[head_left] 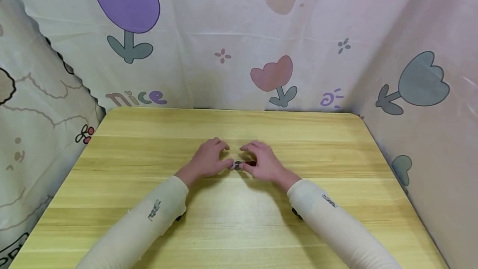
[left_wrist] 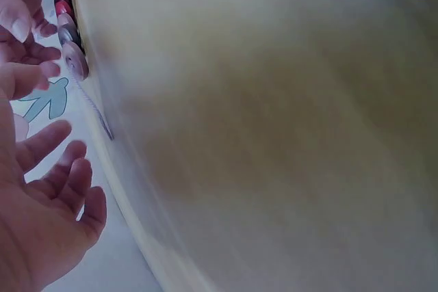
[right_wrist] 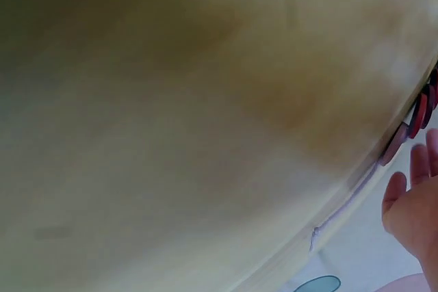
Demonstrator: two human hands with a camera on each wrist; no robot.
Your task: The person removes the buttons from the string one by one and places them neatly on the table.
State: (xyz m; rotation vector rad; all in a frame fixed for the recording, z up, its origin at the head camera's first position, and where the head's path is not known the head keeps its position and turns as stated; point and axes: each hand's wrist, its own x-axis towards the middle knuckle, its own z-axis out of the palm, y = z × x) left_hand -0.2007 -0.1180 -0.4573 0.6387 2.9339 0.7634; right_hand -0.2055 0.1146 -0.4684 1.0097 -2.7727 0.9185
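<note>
A short row of small round discs (head_left: 237, 165) lies on the table between the two hands. In the left wrist view it has a pink disc (left_wrist: 76, 61) at the near end, then a dark grey one and a red one (left_wrist: 63, 6). A thin pale cord (left_wrist: 97, 109) trails from the pink end along the tabletop. My left hand (head_left: 208, 157) has its thumb tip at the left end disc, other fingers bent loosely and apart from the row. My right hand (head_left: 264, 163) mirrors it, thumb right at the discs, fingers spread above and partly covering the row.
The wood-grain table (head_left: 239, 227) fills the lower view. A printed cloth (head_left: 209, 15) with flowers and letters hangs behind it and at both sides. Pale sleeves (head_left: 149, 215) cover both forearms, with a small dark object under each cuff.
</note>
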